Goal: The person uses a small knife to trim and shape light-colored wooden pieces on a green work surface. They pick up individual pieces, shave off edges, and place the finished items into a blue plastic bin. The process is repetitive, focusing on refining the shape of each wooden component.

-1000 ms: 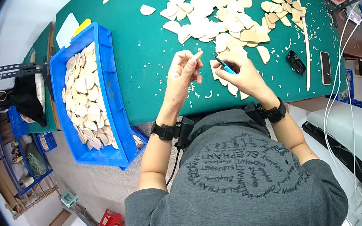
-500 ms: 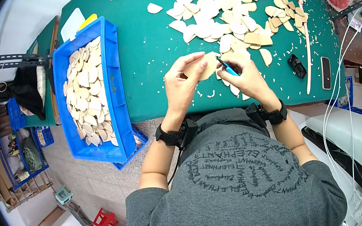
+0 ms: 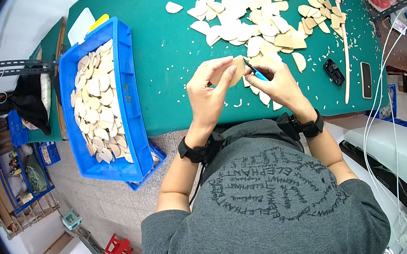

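Between the thumb and fingers of my left hand (image 3: 210, 89) is a flat, pale, rounded wooden piece (image 3: 239, 71), tilted up more on edge. My right hand (image 3: 280, 83) grips a blue-handled tool (image 3: 259, 75) with a dark, thin tip, perhaps a small trimming knife. Its tip points at the right edge of the wooden piece; whether it touches I cannot tell. Just beyond both hands, a loose heap of similar pale pieces (image 3: 267, 28) spreads over the green table (image 3: 168, 90). Small pale shavings lie scattered below and around my hands.
To the left stands a blue crate (image 3: 130, 100) full of pale pieces. On the right lie a long-handled brush (image 3: 344, 52), a black object (image 3: 333, 73) and a phone (image 3: 366, 81). White cables (image 3: 374, 115) hang past the table's right edge.
The wooden piece has turned from lying nearly flat toward me to standing more on edge. Both my hands have shifted slightly, the left one a little to the right.
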Tool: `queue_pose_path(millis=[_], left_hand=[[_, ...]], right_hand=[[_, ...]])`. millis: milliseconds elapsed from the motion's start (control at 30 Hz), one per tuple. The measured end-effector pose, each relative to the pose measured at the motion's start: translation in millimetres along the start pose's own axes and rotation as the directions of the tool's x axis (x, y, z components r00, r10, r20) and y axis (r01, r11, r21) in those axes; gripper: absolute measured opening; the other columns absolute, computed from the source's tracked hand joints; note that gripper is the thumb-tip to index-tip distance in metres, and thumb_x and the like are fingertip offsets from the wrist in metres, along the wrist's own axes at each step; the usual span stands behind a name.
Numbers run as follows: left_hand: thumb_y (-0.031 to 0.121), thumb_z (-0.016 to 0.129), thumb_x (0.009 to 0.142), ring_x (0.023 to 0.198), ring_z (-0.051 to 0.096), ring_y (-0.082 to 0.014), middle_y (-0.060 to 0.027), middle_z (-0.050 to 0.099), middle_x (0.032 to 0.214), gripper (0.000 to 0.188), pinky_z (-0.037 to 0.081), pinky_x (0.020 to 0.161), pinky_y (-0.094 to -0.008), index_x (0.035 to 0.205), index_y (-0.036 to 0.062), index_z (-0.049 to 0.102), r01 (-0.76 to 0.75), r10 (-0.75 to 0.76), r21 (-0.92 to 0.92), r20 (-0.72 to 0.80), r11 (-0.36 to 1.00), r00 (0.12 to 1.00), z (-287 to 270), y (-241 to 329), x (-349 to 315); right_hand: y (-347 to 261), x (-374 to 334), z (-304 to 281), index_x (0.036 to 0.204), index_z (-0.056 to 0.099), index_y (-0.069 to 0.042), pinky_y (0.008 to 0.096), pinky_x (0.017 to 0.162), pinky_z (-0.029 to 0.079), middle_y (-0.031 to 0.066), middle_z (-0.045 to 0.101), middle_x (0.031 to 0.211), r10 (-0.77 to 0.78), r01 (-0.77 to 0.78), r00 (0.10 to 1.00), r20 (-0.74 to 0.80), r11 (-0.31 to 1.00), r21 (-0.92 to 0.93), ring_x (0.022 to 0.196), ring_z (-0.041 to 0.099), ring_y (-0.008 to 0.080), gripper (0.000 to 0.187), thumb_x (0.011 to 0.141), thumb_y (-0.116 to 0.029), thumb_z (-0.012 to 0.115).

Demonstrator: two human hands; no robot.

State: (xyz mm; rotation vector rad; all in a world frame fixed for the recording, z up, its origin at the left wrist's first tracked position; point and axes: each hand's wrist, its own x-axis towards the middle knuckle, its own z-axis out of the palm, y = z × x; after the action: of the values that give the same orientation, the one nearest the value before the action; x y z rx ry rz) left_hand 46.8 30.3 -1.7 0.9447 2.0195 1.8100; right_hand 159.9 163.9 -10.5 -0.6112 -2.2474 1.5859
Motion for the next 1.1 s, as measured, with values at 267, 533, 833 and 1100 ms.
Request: queue_pose_path(millis=[267, 533, 833, 1100], left_hand=[[0.012, 0.069, 0.082, 0.086, 0.065, -0.0192, -0.0114, 0.068, 0.093, 0.018, 0.05, 0.075, -0.0289, 0.097, 0.0029, 0.069, -0.033, 0.033, 0.044, -0.002, 0.998, 0.999, -1, -4, -2], [0.01, 0.068, 0.084, 0.088, 0.062, -0.0131, -0.0081, 0.067, 0.098, 0.02, 0.049, 0.077, -0.0252, 0.102, 0.0022, 0.068, -0.013, 0.012, 0.077, 0.009, 0.997, 1.0, -12, -14, -7], [0.014, 0.064, 0.088, 0.093, 0.06, -0.0158, -0.0084, 0.065, 0.103, 0.026, 0.048, 0.082, -0.0282, 0.11, -0.0003, 0.063, 0.219, -0.123, 0.114, -0.546, 0.969, 0.829, -109, -33, 11], [0.032, 0.07, 0.079, 0.107, 0.047, -0.0312, -0.016, 0.054, 0.107, 0.036, 0.036, 0.093, -0.0394, 0.103, 0.005, 0.063, -0.015, 0.121, 0.656, -0.117, 0.755, 0.986, -61, -106, 41]], right_hand=[[1, 0, 2, 0.084, 0.067, 0.0, 0.0274, 0.06, 0.044, 0.0082, 0.063, 0.07, -0.004, 0.004, 1.0, 0.002, 1.0, -0.023, 0.063, 0.057, 0.0133, 0.018, 0.076, -0.017, 0.065], [-1, 4, 7, 0.084, 0.067, 0.0, 0.0239, 0.055, 0.041, 0.0042, 0.06, 0.067, 0.132, -0.129, 0.984, 0.118, 0.991, -0.032, 0.059, 0.053, 0.0081, 0.018, 0.078, -0.016, 0.064], [16, 4, -12, 0.089, 0.066, 0.0, 0.0187, 0.053, 0.037, -0.0035, 0.058, 0.069, 0.214, -0.209, 0.977, -0.022, 0.967, 0.143, 0.059, 0.048, 0.0024, 0.014, 0.083, -0.013, 0.066], [35, -16, -54, 0.09, 0.065, 0.0, 0.0167, 0.049, 0.034, -0.0052, 0.054, 0.067, 0.278, -0.242, 0.942, -0.189, 0.951, 0.191, 0.055, 0.043, 0.0006, 0.014, 0.083, -0.012, 0.065]])
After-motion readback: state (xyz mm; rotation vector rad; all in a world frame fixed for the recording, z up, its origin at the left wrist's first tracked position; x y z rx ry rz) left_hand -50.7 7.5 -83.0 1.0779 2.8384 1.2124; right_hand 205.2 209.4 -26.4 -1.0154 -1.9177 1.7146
